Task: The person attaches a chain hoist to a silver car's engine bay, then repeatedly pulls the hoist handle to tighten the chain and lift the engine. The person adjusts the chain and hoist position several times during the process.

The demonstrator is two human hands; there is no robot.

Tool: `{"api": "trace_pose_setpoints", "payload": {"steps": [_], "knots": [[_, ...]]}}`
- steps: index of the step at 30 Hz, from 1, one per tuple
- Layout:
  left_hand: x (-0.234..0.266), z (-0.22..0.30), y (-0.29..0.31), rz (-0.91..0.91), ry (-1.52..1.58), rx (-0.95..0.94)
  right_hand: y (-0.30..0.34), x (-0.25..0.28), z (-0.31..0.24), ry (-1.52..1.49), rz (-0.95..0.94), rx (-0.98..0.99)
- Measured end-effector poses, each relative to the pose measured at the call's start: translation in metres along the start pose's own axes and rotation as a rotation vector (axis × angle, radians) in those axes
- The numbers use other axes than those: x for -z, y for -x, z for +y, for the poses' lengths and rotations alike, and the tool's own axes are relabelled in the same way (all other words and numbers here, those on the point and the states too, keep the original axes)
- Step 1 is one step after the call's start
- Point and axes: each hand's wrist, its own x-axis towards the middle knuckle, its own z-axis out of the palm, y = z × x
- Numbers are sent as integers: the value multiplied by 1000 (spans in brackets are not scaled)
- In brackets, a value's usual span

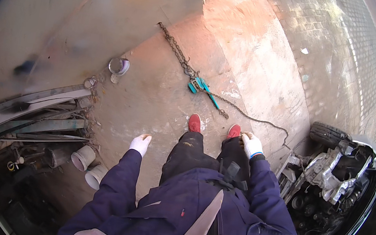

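Note:
My left hand [140,144], in a white glove, hangs to the left of my legs with its fingers curled in. Nothing shows in it. My right hand [252,146], also gloved, with brownish fingers and a blue cuff edge, is beside my right thigh. Its fingers are curled too, and I see nothing held. Ahead of my red shoes [195,123] lies a teal lever chain hoist [201,85] on the ground. A doubled rusty chain [175,45] runs from it to the big metal panel. Another loose chain [247,116] trails off to the right. Neither hand touches the hoist or chains.
A large grey metal panel [81,12] stands at the far left. Near it are a tin can [118,65], piled metal bars [48,127] and white buckets [83,157]. At right, an opened-up vehicle front [336,175] with a tyre [328,134] stands close to me.

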Motion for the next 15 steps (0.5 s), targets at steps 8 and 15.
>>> {"api": "trace_pose_setpoints", "payload": {"steps": [8,15], "knots": [[-61,-14,6,37,304,147,-91,15,-91,512,-29,38],[-172,14,28,322,1012,452,-225,-37,-151,842,-346,416]]}}
